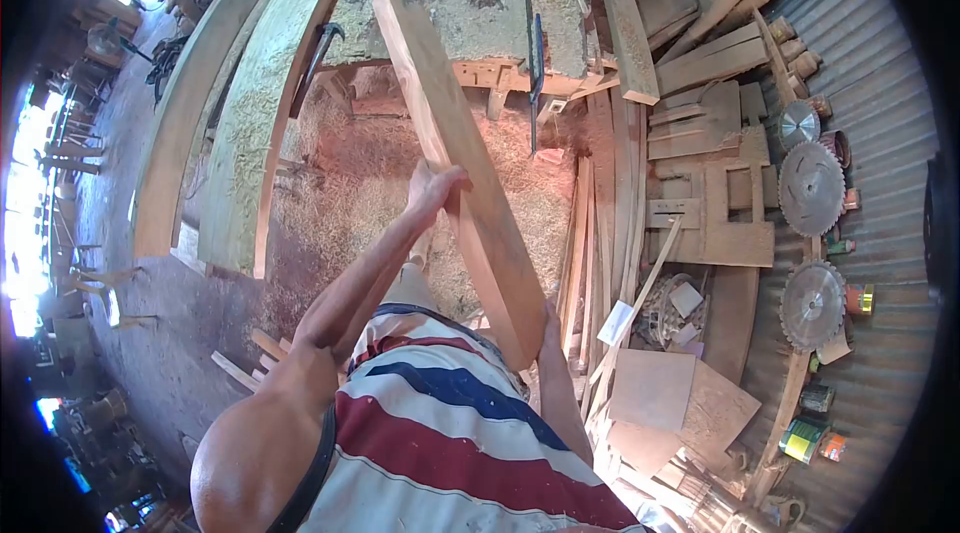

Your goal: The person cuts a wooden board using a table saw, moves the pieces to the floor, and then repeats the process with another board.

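Note:
A long, thick wooden beam (470,163) is held at a slant in front of my body, its far end near the workbench edge and its near end close to my striped shirt. My left hand (437,187) is closed around the beam's left side near the middle. At the near end, my right hand (550,331) is against the beam's right side; most of its fingers are hidden by the wood.
A workbench (480,28) stands ahead, with a blue-edged saw (537,63) at its edge. Long planks (260,113) and a hammer (322,48) are at the left. Circular blades (811,189) hang on the right wall. Shavings (350,183) cover the floor.

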Demonstrator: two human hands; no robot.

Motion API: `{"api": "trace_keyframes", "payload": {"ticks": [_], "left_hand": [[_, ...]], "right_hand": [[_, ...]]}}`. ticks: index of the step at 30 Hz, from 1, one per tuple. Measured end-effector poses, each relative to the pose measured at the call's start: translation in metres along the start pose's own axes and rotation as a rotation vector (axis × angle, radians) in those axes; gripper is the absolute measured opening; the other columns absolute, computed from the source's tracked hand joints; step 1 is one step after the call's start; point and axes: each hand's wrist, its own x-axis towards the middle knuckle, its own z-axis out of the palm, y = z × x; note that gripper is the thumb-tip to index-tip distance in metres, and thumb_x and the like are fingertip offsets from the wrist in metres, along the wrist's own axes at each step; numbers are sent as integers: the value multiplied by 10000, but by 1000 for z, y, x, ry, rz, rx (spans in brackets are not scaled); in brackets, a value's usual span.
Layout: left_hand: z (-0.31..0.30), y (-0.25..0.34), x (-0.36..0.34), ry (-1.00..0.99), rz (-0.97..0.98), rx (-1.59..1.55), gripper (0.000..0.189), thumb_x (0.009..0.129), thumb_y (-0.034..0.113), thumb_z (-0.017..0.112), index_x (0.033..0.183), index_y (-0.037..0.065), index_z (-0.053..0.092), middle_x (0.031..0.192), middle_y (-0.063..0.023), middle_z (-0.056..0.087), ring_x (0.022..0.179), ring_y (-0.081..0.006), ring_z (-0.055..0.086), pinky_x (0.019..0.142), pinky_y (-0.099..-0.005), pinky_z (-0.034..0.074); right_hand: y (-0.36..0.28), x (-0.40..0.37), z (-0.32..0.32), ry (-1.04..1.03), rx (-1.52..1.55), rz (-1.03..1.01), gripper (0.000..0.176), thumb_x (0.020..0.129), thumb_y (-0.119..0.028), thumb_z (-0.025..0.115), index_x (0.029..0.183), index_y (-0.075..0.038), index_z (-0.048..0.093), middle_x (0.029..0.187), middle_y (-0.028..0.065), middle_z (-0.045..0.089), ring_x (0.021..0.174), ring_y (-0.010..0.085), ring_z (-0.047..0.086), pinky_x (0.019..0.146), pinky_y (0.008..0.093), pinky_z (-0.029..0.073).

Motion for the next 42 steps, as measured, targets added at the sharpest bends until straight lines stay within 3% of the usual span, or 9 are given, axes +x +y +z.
{"api": "trace_keyframes", "payload": {"ticks": [8,11,14,18,22,27,34,37,42], "left_hand": [[-56,53,80,76,262,175,802,970,671,691,1333,-43,652,1228,-182,768,1126,-252,741,982,-426,582],[-63,9,87,26,139,-191,864,1000,741,580,1440,-2,604,1348,-158,726,1205,-253,707,1026,-460,556],[-65,-113,97,-273,-344,-266,846,1057,774,329,1526,99,532,1497,-164,609,1355,-335,611,1181,-549,434],[-48,-120,80,-590,-467,-851,879,1011,832,372,1441,95,582,1482,-188,613,1274,-327,670,1074,-540,549],[-36,-49,30,-395,-311,-770,894,974,844,473,1468,106,572,1468,-179,631,1251,-334,681,1063,-531,567],[-63,6,-3,-324,-303,-393,798,1020,693,592,1527,79,553,1414,-136,677,1216,-270,686,1049,-428,565],[-45,0,-29,55,362,-150,513,997,318,702,1415,27,635,1120,-142,772,969,-145,708,843,-316,557],[-34,71,-80,-76,118,82,606,995,240,735,1527,5,565,1010,-71,752,851,-117,672,766,-275,554],[23,120,-116,-42,348,287,887,926,435,754,1612,-30,437,898,-102,787,783,-165,738,742,-331,582]], "right_hand": [[18,39,137,-87,28,202,480,1118,-498,506,1243,-66,672,1006,144,731,824,267,726,722,374,619],[30,54,166,-479,231,274,558,1111,-571,480,1316,-86,666,1052,109,751,844,209,740,697,357,622],[16,44,216,-348,407,399,452,1092,-448,540,1225,-27,640,945,119,677,756,231,679,679,359,615],[-6,22,223,-567,461,412,406,1104,-326,537,1304,24,591,1139,243,662,965,328,703,758,418,641],[-25,-5,204,-483,-246,-219,515,1116,-422,545,1419,-9,585,1247,164,689,1081,258,711,767,389,636],[-99,-92,247,-512,-334,-254,637,1068,-394,631,1552,-11,473,1409,141,614,1305,236,627,807,396,681],[-85,-56,219,-392,-242,-319,495,988,-340,700,1386,-65,591,1123,88,740,829,174,760,481,318,581],[-106,-68,216,-292,-137,-225,410,1013,-429,655,1250,-94,669,1026,86,768,768,158,742,421,290,488],[-149,-64,199,-292,93,-227,402,1026,-456,627,1170,-89,708,847,77,777,586,193,700,377,293,442]]}}
